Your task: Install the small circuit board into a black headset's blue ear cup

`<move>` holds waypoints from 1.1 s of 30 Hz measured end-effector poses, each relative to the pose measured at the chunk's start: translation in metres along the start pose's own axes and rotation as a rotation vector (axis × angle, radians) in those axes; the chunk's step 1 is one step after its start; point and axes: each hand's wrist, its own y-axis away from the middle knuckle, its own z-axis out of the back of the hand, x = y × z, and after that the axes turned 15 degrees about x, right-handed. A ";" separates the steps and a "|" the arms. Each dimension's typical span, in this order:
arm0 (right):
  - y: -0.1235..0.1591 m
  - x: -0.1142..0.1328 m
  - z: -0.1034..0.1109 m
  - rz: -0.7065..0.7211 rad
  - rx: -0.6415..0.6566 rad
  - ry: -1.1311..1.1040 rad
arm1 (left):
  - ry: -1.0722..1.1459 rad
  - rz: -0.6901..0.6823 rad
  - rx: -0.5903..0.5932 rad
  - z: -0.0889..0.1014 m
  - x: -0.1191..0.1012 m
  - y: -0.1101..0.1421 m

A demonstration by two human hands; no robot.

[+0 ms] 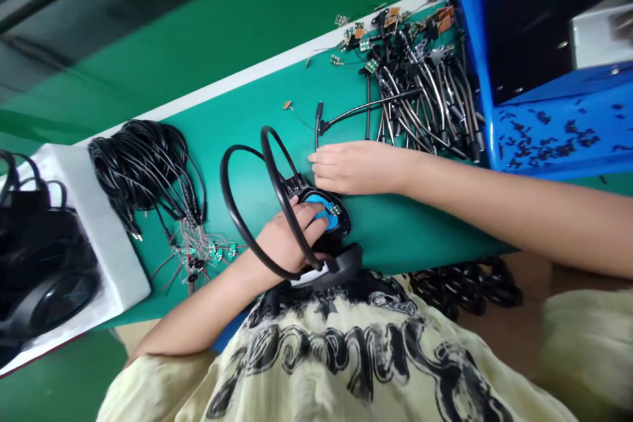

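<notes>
Left hand (289, 237) lies on the blue insert (319, 206) of an open headset ear cup (345, 223), on the green work mat (257, 95); fingers together, clamping undetermined. Right hand (359, 168) rests flat just beside, fingers together. Headband (283, 201) appears light, springy; exposed circuit board (336, 210) fragile. Hold by housing rim.
</notes>
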 end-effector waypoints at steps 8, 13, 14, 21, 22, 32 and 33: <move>0.037 0.040 0.052 -0.014 0.048 0.155 | 0.004 -0.013 0.038 -0.003 -0.007 0.008; 0.068 0.108 0.041 -0.332 0.065 0.010 | -0.137 0.055 0.003 -0.010 -0.012 0.002; 0.070 0.119 0.036 -0.399 0.073 -0.019 | -0.176 0.070 -0.007 -0.013 -0.013 0.002; 0.048 0.167 -0.012 -0.685 -0.142 -0.408 | -0.225 0.079 0.018 -0.015 -0.013 0.001; 0.044 0.172 -0.018 -0.724 -0.189 -0.460 | -0.217 0.078 0.020 -0.015 -0.012 0.002; 0.032 0.202 -0.035 -0.881 -0.196 -0.428 | -0.033 0.055 0.052 -0.015 -0.016 0.013; 0.033 0.201 -0.033 -0.867 -0.188 -0.413 | -0.022 0.034 0.065 -0.014 -0.016 0.015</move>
